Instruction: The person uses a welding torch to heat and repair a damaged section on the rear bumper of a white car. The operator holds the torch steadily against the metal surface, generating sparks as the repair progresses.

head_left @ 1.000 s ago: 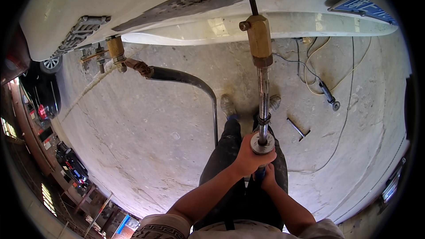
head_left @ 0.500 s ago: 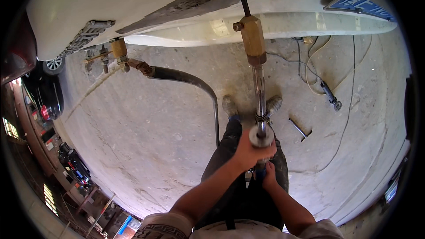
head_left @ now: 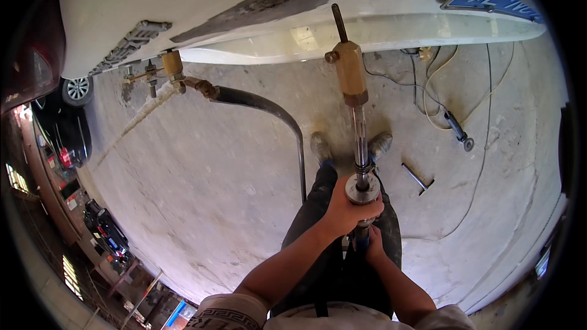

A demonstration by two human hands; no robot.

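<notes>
Left hand (head_left: 350, 209) clamped on slide-hammer weight (head_left: 362, 189) — right hand (head_left: 370, 245) grips handle below; shaft (head_left: 359, 137) runs up w/ brass head (head_left: 351, 73) to white car (head_left: 244, 6).

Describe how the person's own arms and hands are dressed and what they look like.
Both forearms are bare, and neither the left hand nor the right hand wears a glove. No watch or ring shows. Short light-coloured sleeves end at the upper arms; the left sleeve has a dark key-pattern band along its hem. The right sleeve looks plain.
</notes>
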